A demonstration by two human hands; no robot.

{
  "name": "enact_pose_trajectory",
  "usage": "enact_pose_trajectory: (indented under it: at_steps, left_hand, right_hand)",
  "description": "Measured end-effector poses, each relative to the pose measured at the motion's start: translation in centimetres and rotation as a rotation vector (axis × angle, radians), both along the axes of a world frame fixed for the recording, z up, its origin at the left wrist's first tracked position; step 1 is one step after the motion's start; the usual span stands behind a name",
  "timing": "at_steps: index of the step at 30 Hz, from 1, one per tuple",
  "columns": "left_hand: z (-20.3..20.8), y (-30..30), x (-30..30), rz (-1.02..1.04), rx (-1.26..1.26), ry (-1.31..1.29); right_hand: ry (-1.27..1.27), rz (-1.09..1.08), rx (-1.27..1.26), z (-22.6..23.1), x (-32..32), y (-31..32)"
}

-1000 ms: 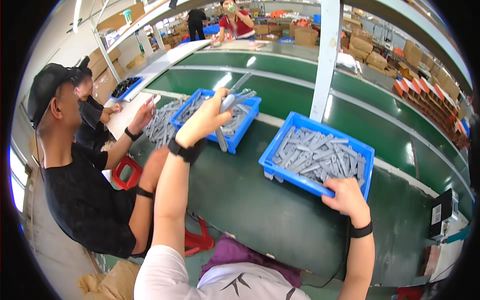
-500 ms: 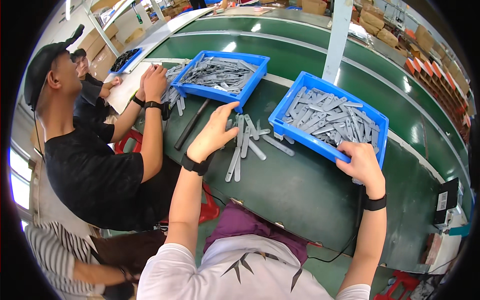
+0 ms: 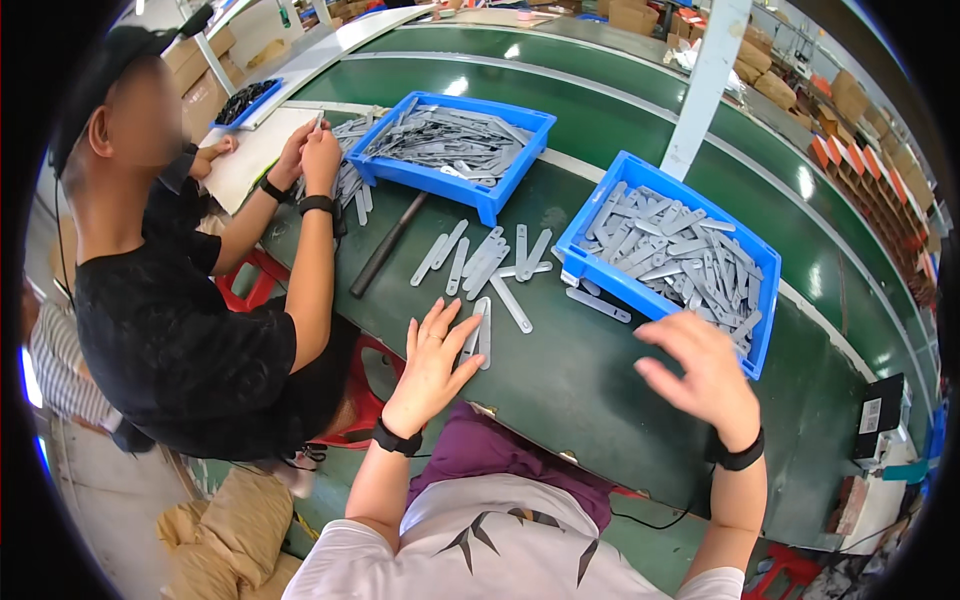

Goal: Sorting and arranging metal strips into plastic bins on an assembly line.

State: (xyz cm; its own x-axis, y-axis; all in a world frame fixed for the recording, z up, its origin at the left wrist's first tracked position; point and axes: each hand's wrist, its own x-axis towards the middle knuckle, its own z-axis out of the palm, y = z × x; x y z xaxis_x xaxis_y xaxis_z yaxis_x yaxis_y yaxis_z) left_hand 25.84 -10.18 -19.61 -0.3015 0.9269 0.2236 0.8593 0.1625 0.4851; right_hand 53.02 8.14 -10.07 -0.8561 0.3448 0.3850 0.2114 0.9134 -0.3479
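Note:
My left hand [image 3: 434, 358] lies over the near edge of the green table, fingers spread, touching or just above two flat grey strips [image 3: 484, 335]. Past its fingertips several more loose grey strips [image 3: 486, 262] with rounded ends lie scattered. My right hand [image 3: 705, 375] hovers at the near side of a blue bin [image 3: 612, 277], fingers apart and holding nothing. That bin is heaped with the same grey strips [image 3: 680, 245]. One strip [image 3: 598, 305] lies on the table along the bin's near left side.
A second blue bin [image 3: 430, 180] full of strips stands farther left, with a dark rod [image 3: 388, 246] beside it. At the left a co-worker [image 3: 190, 290] holds a small piece in both hands. A white post [image 3: 708, 90] rises behind the right bin.
My left hand has come back toward me from the far side of the loose strips. My right hand has let go of the right bin's rim and moved nearer.

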Motion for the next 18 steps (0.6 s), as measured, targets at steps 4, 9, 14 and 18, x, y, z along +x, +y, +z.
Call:
enact_pose_trajectory:
  at_steps: [4,9,14,18]
  left_hand:
    - [-0.8,-0.3,-0.1,-0.006,0.052,0.029]
    - [-0.6,-0.1,0.3,0.103,0.107,0.029]
    - [-0.9,-0.1,0.2,0.112,0.113,0.047]
    - [-1.1,-0.9,-0.5,0.093,0.124,-0.003]
  right_hand:
    - [-0.195,0.043,-0.033,-2.9,-3.6,-1.2]
    - [-0.215,-0.023,0.059,-7.4,-7.7,1.2]
    - [-0.225,-0.156,0.182,-8.2,-7.1,0.5]
    - [-0.657,-0.294,-0.130,-4.2,-6.0,-1.6]
